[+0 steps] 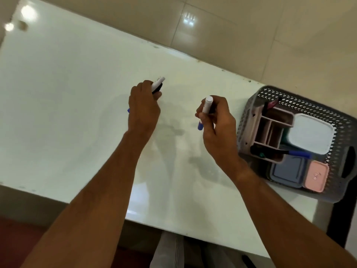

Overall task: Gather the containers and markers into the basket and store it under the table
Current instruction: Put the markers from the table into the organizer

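My left hand (144,109) is closed around markers (158,84) over the middle of the white table (67,103); white and black ends stick out past the fingers and a blue tip shows at the wrist side. A white marker with a blue cap (207,105) is gripped upright in my right hand (217,126). The grey perforated basket (270,93) stands at the table's right end. Inside it are a pink divided organiser (270,130), a white-lidded container (310,133), a blue-lidded container (287,170), a small pink container (315,176) and a blue marker (299,153).
Beige floor tiles (212,26) lie beyond the table's far edge. The near edge runs diagonally across the bottom, with a dark table leg (340,219) below the basket. A small dark spot (22,25) sits at the far left corner.
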Motion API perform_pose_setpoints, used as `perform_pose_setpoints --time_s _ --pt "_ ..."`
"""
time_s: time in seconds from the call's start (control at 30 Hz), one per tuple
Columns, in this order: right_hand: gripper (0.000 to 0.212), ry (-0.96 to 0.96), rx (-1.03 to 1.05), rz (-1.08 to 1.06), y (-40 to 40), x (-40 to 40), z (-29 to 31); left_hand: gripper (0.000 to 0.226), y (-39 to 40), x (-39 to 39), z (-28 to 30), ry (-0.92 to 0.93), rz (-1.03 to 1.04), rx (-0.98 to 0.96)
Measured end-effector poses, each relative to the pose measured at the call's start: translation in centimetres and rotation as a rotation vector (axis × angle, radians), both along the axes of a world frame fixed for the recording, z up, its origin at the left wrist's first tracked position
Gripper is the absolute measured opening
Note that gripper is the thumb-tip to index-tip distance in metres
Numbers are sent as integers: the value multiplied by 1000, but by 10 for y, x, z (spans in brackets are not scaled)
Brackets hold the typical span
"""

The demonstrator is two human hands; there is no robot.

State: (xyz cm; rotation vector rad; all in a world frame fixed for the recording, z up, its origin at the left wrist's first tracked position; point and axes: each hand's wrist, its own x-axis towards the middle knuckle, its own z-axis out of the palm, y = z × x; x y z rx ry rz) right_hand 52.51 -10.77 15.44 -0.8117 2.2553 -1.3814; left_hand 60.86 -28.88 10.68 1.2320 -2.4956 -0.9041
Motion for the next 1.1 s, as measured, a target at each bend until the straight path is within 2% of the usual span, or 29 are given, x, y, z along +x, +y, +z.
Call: perform_pose_setpoints --time_s 0.2,0.3,0.43,0.6,0.8,0.9,1.1 --pt "19 179 -197 -94 27 -26 51 17 78 -51 52 383 -6 216" --pt "30 238 -306 -147 52 -47 79 16 104 -71 79 531 -21 296" --pt "34 320 -286 -292 97 -78 102 23 130 -88 107 667 -78 342" --pt "41 242 -156 -435 144 -104 100 22 160 -105 115 659 -215 385" --pt "40 145 66 -374 166 -105 80 21 177 -113 98 525 -208 356" --pt "36 115 92 -332 166 -105 73 18 184 -114 87 502 -208 331" --pt "29 194 166 -250 166 -111 60 18 190 -115 72 427 -185 283"
